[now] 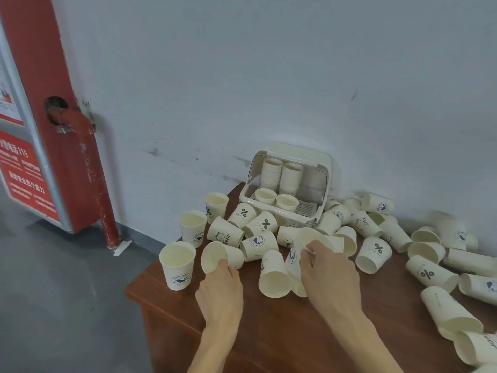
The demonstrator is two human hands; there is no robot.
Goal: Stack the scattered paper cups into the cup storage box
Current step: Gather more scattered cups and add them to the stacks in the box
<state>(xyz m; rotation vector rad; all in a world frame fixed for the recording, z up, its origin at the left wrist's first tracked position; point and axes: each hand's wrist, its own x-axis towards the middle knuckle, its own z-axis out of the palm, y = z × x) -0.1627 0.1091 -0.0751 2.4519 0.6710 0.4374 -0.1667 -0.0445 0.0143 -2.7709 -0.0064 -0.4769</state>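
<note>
Many white printed paper cups lie scattered over a brown wooden table [269, 332]. The cream cup storage box [322, 162] stands open against the wall, with two tall cup stacks [282, 173] at its back and two short ones in front. My left hand [220, 286] grips the rim of a cup lying on its side [217, 255]. My right hand [328, 273] pinches the rim of another cup [312, 238], with a tilted cup [293, 262] beside its fingers. Three cups stand upright at the table's left corner, the nearest [177, 265].
A red fire cabinet [40, 130] and a red pipe [99, 189] stand at the left against the white wall. Grey floor lies beyond the table's left edge. More cups [451, 310] are heaped along the right side of the table.
</note>
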